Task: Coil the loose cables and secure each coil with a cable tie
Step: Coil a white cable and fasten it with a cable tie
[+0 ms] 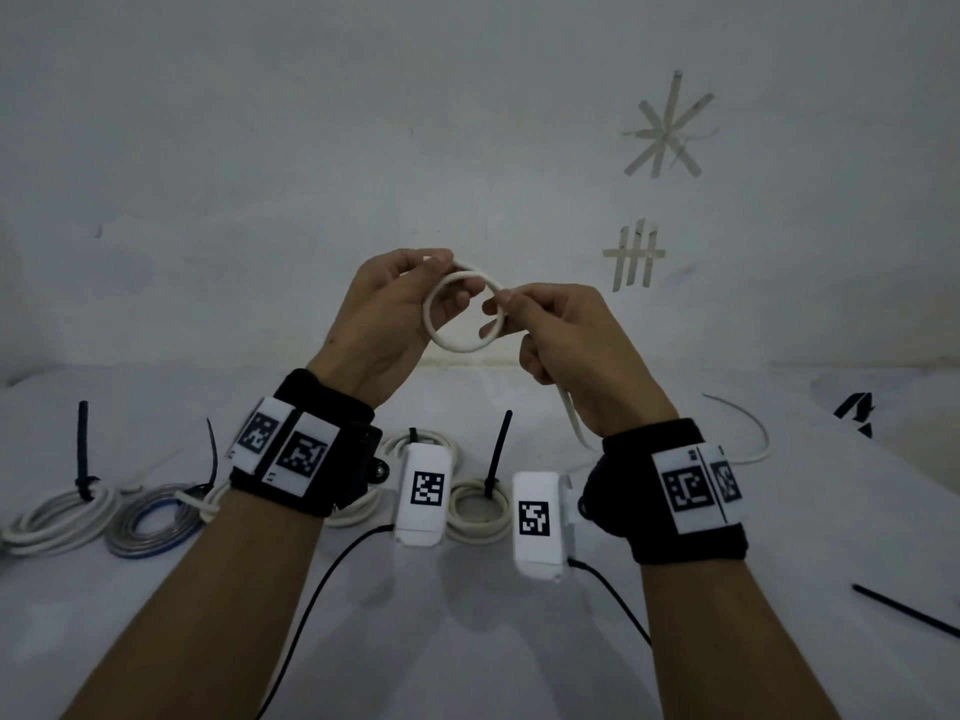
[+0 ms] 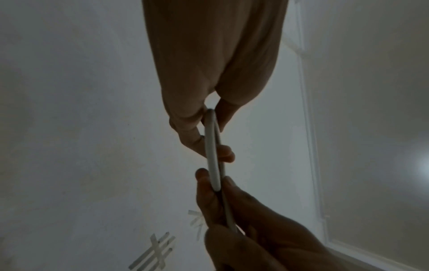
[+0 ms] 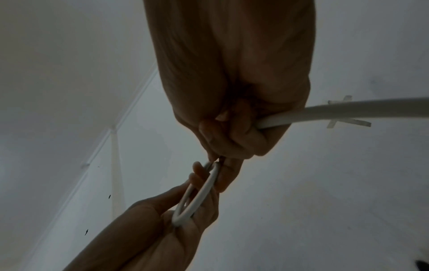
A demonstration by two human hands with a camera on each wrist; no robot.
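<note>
Left grip [image 1: 395, 309] pinches white cable coil [image 1: 464, 311] | right grip [image 1: 561, 335] pinches coil, fingers curled.

No legible words, brand names or numerals appear in any view. The only signs are black-and-white square fiducial markers: two on the white plate of the black left wristband [image 1: 283, 449], two on the white plate of the black right wristband [image 1: 698, 488], and one each on two white rectangular camera housings [image 1: 427, 489] [image 1: 535, 518]. Strips of pale tape on the grey wall form an asterisk-like star [image 1: 667, 129] and a hash-like grid [image 1: 635, 254].
</note>
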